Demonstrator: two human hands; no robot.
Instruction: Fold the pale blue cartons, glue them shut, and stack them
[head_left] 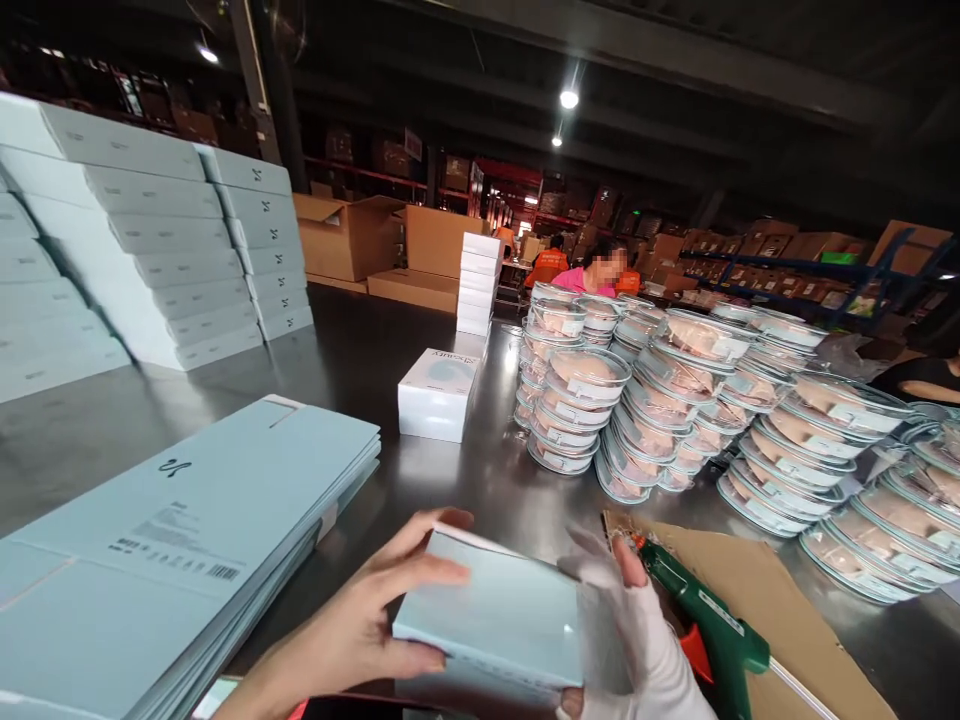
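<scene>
— Head view, bottom centre: pale blue box (491, 615) held above the steel table (360, 360), gripped from both sides.

— Left hand (360, 625)?

— Bare, thumb over the top edge, fingers curled onto the box's left side.

— Right hand (637, 630)?

— White-gloved, fingers closed around the right end.

— Around them?

— Flat blue cartons (180, 530) stacked just left; green glue gun (705, 625) on cardboard (795, 600) just right; small white box (437, 392) and stacked clear round containers (720, 410) farther back.
</scene>
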